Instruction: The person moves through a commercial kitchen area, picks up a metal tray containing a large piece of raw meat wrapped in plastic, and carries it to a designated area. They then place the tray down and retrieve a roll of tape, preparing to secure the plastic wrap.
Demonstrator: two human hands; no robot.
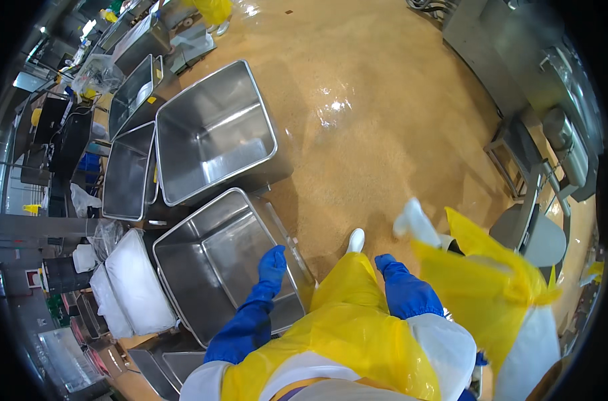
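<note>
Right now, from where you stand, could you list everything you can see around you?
Steel bins: at least four, silver-grey, left and centre-left
White bundles: about two, white, left of the nearest large bin
Clear plastic bag: at least one, see-through, upper left
Machinery: several parts, grey metal, along the right
Floor: one, tan with shiny patches, centre
Co-worker: one, yellow and white clothing, close on the right
Distant clutter at far left: too small to count
White boot: one, white, just beyond the apron
Apron: one, yellow, bottom centre
Left hand: one, blue glove, over the nearest large bin
Right hand: one, blue glove, right of the apron
</note>
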